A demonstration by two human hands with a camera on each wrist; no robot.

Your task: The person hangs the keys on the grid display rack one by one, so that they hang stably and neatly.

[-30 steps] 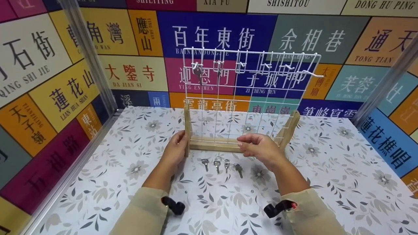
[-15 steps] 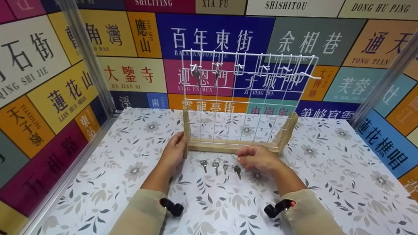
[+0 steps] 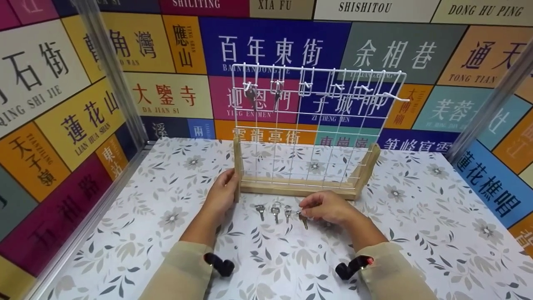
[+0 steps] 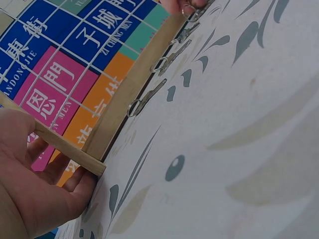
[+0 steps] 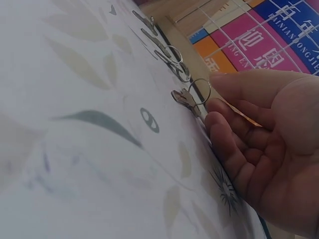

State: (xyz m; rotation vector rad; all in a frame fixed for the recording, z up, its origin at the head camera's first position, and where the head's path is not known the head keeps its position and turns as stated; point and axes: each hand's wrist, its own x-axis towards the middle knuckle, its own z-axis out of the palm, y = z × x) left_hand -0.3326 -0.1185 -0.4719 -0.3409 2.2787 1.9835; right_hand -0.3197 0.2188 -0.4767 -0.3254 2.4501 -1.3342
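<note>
My left hand [image 3: 222, 191] grips the left wooden upright [image 4: 70, 148] of a white wire grid rack [image 3: 297, 127], fingers passing behind the post. At the right end of a row of keys on the cloth, my right hand [image 3: 331, 206] pinches the ring of one key [image 5: 185, 99] between thumb and fingertips. That ring stands raised while the key slants down by the table. To its left lie a small key [image 3: 287, 214], another key [image 3: 275, 214] and a leftmost key [image 3: 261, 212], each with a ring. Two keys hang on the rack's left hooks, one at the end [image 3: 250, 96], one beside it [image 3: 277, 96].
Bare white hooks [image 3: 338, 88] line the rack's upper part to the right, and one long prong [image 3: 395, 98] juts out past its right side. A wooden base bar [image 3: 270, 189] runs behind the keys. Patterned cloth [image 3: 266, 262] covers the table; printed walls stand behind and beside it.
My right hand has come down from in front of the rack's base to the rightmost key and has taken its ring. The left hand has stayed on the upright.
</note>
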